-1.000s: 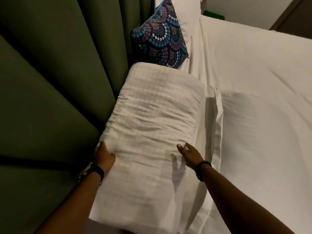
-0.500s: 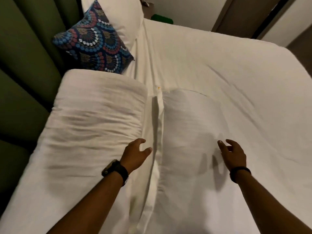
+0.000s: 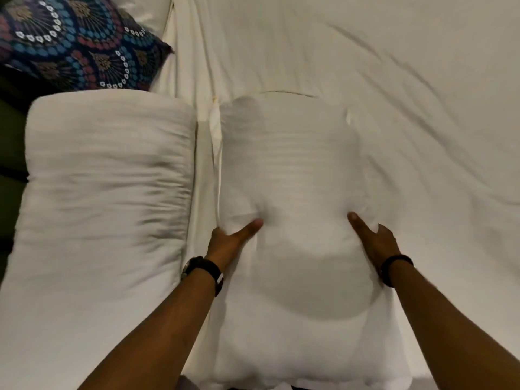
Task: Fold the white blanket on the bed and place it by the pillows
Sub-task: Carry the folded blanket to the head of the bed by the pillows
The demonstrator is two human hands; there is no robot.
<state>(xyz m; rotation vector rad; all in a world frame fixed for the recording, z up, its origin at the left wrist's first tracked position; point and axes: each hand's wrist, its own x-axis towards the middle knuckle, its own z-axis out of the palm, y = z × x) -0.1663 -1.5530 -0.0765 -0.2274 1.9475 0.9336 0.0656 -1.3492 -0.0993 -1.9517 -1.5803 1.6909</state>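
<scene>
Two white pillows lie side by side in front of me. My left hand (image 3: 232,239) grips the left edge of the right-hand pillow (image 3: 289,164), thumb on top and fingers tucked under. On that pillow's right edge my right hand (image 3: 372,243) holds the same way. The other white pillow (image 3: 107,178) lies untouched to the left. White bedding (image 3: 394,66), wrinkled and spread flat, covers the bed beyond the pillows; I cannot tell the blanket from the sheet.
A dark blue patterned cushion (image 3: 78,49) leans at the top left, with part of another white pillow (image 3: 149,9) behind it. A dark green curtain (image 3: 8,136) runs along the left edge. The bed's near edge is at the bottom of the view.
My hands left the left-hand pillow, moved right and took hold of the right-hand pillow on both sides. My view swung right and closer to the bed.
</scene>
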